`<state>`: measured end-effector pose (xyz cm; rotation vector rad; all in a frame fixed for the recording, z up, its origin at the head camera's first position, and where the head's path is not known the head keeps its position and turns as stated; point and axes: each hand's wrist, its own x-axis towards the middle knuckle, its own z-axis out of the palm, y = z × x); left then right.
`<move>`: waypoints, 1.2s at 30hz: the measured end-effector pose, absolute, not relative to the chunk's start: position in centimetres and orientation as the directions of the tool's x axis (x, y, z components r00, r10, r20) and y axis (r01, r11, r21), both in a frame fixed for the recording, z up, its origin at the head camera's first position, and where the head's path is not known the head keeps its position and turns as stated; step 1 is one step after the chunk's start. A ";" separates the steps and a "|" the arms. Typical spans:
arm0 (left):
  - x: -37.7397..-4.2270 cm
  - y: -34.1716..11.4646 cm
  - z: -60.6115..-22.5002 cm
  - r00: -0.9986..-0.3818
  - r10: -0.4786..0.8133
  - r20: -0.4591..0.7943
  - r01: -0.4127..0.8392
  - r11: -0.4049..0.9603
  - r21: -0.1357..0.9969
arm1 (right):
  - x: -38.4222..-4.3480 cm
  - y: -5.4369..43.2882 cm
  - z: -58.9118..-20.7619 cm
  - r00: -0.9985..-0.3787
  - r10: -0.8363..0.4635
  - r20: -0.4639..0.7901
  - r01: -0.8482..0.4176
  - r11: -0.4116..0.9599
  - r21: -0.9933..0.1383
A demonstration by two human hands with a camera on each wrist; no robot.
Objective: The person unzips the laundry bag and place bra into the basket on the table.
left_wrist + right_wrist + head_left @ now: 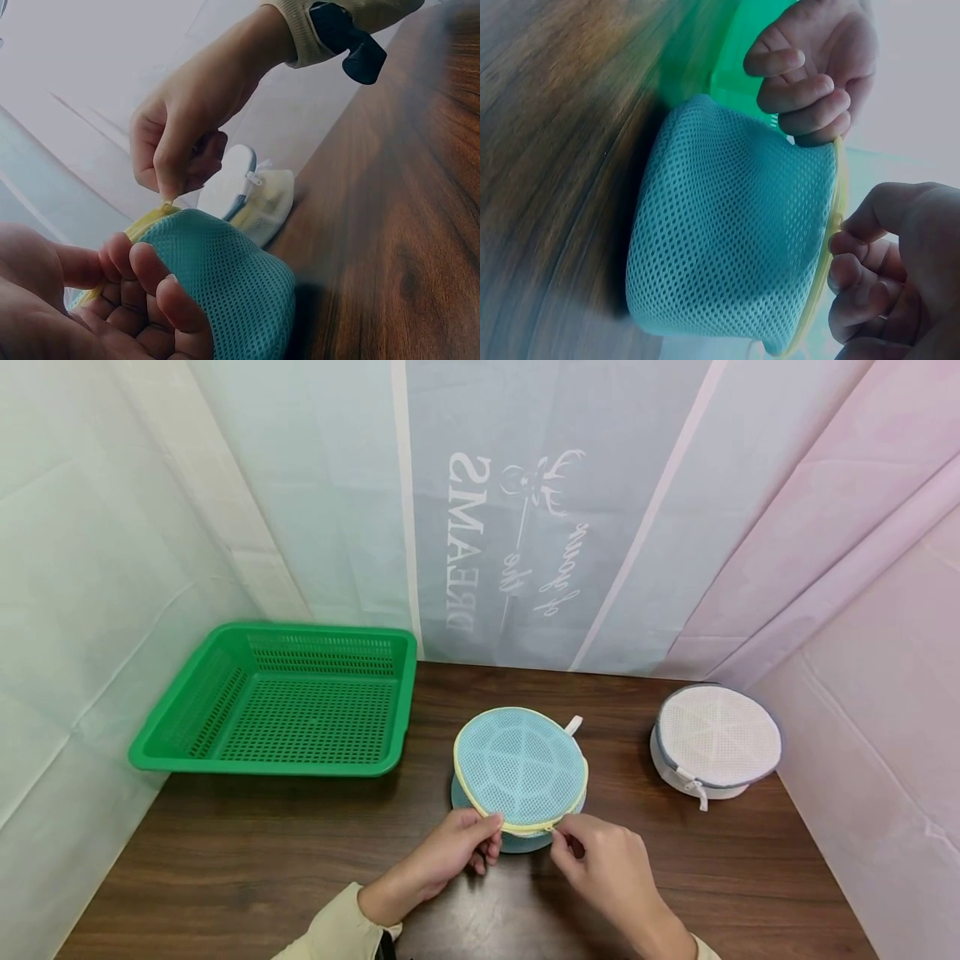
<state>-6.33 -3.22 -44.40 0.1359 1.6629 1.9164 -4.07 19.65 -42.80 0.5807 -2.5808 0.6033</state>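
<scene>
A round blue mesh laundry bag point(521, 764) with yellow zipper trim stands on the table in front of me. My left hand point(468, 843) pinches its yellow rim at the near left, thumb on top. At the near right of the rim, my right hand point(607, 860) pinches the small yellow zipper pull point(168, 205) between thumb and finger. From the right wrist view, the bag's mesh side point(727, 232) bulges out below the yellow zipper point(832, 225). A white loop tab point(573, 725) sticks out at the bag's far right.
A green plastic basket point(273, 768) with slotted walls stands at the back left. To the right sits a white round mesh bag point(720, 735) with grey-blue trim and a white zipper tab. Curtain-like cloth point(525, 610) surrounds the wooden table point(300, 843) at the back and sides.
</scene>
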 end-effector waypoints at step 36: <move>-6.5 -3.9 -44.4 -0.822 0.485 -0.298 -0.358 -0.032 0.933 | -5.6 21.9 -42.7 -0.866 -0.159 0.474 -0.308 0.917 -0.255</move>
